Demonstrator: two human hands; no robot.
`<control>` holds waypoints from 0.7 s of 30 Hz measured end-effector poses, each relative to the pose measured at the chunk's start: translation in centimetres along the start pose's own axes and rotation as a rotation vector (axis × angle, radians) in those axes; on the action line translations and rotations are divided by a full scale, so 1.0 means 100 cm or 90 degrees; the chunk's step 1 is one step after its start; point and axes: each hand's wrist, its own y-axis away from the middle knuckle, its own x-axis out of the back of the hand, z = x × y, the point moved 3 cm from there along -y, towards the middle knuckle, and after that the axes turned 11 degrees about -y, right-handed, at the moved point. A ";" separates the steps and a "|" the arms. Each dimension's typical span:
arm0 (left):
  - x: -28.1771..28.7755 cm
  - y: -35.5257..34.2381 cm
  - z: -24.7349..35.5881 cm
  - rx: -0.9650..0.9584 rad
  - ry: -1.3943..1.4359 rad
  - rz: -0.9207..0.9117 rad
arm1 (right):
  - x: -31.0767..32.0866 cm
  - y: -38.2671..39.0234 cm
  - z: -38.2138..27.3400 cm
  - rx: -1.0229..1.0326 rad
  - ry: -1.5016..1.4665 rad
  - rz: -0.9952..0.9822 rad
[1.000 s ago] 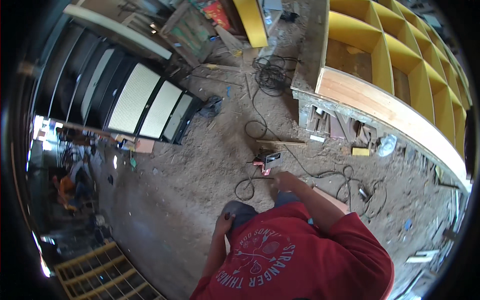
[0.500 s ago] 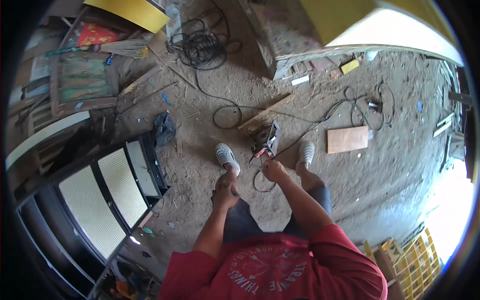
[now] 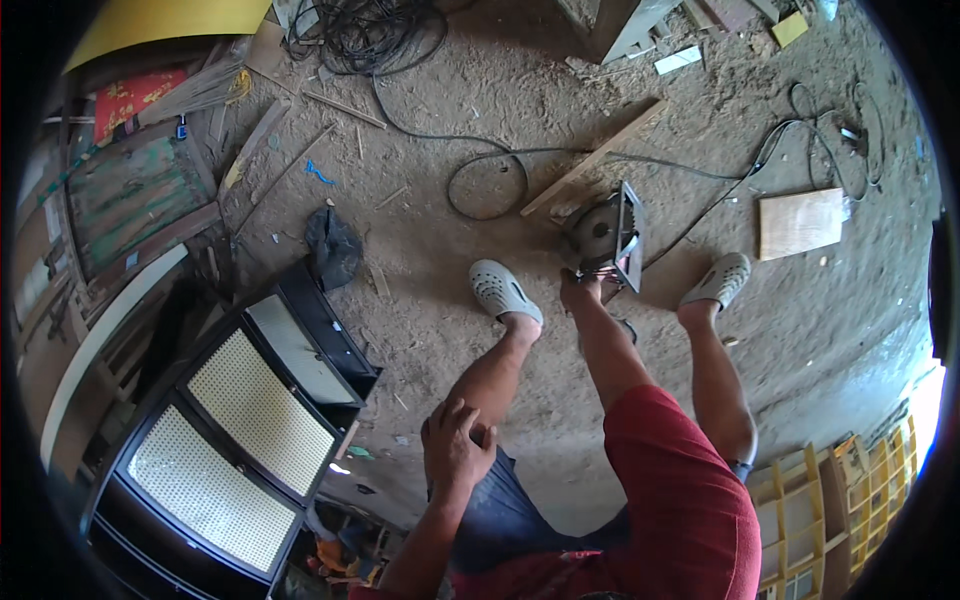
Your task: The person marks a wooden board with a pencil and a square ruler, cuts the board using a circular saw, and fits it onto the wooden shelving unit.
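Note:
My left hand (image 3: 460, 445) rests over my bent left knee, its fingers spread and draped on it, holding nothing. My right arm reaches down between my feet, and my right hand (image 3: 580, 288) is closed at the red handle of a circular saw (image 3: 600, 235). The saw's round dark guard faces left. Its flat metal base plate (image 3: 630, 235) stands on edge on the right side. Part of my grip is hidden by the wrist. A black cord (image 3: 690, 232) runs near the saw across the dirt floor.
A wooden strip (image 3: 595, 157) lies just beyond the saw. A rectangular board (image 3: 800, 223) lies to the right, near looped cord. On the left stands a black cabinet with woven panels (image 3: 262, 400), beside a dark plastic bag (image 3: 332, 248). Yellow lattice frames (image 3: 800, 510) stand lower right.
My right hand has reached farther forward onto the saw's handle, and my body leans lower over it. The saw now looks tilted, its plate on edge. My left hand stays on the knee.

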 end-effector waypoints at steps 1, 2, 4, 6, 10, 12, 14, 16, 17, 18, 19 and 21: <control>-0.005 0.003 -0.006 0.007 -0.019 0.000 | -0.018 0.001 -0.007 -0.042 -0.084 0.046; -0.010 0.007 -0.013 0.013 -0.033 0.002 | -0.029 0.004 -0.014 -0.078 -0.217 0.166; -0.013 -0.005 0.014 -0.020 0.023 0.002 | -0.003 -0.043 0.041 -0.046 -0.113 0.143; -0.006 -0.010 0.023 -0.031 0.033 0.011 | 0.020 -0.057 0.035 0.026 -0.038 0.119; -0.003 -0.008 0.025 -0.007 0.009 0.022 | 0.098 -0.013 -0.022 0.145 0.483 -0.180; 0.004 -0.012 0.024 -0.002 -0.008 0.015 | 0.193 0.015 -0.078 0.093 0.457 -0.216; 0.031 -0.016 0.036 0.029 -0.001 -0.034 | 0.304 0.059 -0.118 0.143 0.493 -0.269; 0.052 -0.020 0.055 0.022 0.012 -0.036 | 0.410 0.129 -0.152 0.235 0.522 -0.256; 0.054 -0.020 0.064 0.044 0.015 -0.067 | 0.450 0.165 -0.156 0.232 0.491 -0.246; 0.050 -0.031 0.102 -0.041 0.015 -0.045 | 0.465 0.147 -0.081 0.186 0.353 -0.195; 0.051 -0.018 0.067 -0.008 -0.006 -0.008 | 0.497 0.216 -0.153 0.243 0.256 -0.275; 0.053 -0.015 0.081 -0.071 0.008 -0.009 | 0.538 0.257 -0.123 0.215 0.154 -0.264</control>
